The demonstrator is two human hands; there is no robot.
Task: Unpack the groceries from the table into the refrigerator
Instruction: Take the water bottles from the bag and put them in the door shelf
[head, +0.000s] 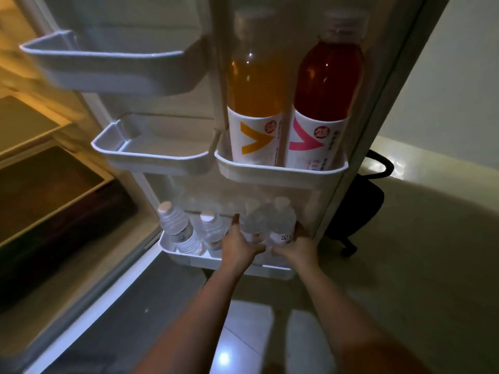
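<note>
both hands reach into the bottom door bin (pixel 189 261) at lower centre of the frame. the left hand (pixel 239 245) grasps a small water bottle (pixel 252 221), fingers curled round its body. the right hand (pixel 298 247) grasps a second water bottle (pixel 282 220) just beside it, the two bottles touching, upright in the right part of the bin. two more water bottles (pixel 175 225) lean in the left part of the same bin. above, at upper centre right, an orange drink (pixel 255 90) and a red drink (pixel 325 90) stand side by side in a door shelf (pixel 280 172). two other shelves (pixel 151 157) sit to the left. a dark chair (pixel 359 209) shows behind the door at right.
</note>
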